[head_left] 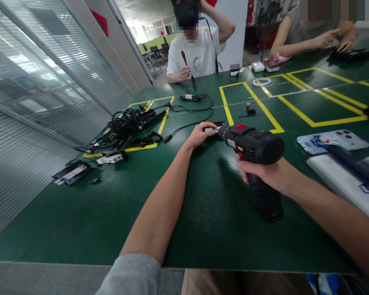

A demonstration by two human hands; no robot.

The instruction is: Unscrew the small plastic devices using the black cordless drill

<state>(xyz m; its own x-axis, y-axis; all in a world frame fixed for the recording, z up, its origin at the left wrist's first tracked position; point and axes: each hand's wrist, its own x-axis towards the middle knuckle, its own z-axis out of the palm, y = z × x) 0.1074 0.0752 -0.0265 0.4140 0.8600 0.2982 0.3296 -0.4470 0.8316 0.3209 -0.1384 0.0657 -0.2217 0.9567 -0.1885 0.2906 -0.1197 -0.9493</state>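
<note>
My right hand (269, 170) is closed round the grip of a black and red cordless drill (249, 143). The drill points away and to the left, its battery end low above the table. At its tip a bit meets, or nearly meets, a small black box with a pale label (219, 123); whether they touch is hidden by the drill. My left hand (201, 133) holds that box down on the green table (215, 229), its fingers over the near left side. Most of the box is covered by the hand and drill.
A heap of black cables and adapters (132, 125) lies left, with two black-and-white boxes (72, 173) nearer. Phone (332, 141) and white object (341, 176) sit right. Across the table, one person holds a screwdriver (184, 59); another person's hands (344, 43) work far right.
</note>
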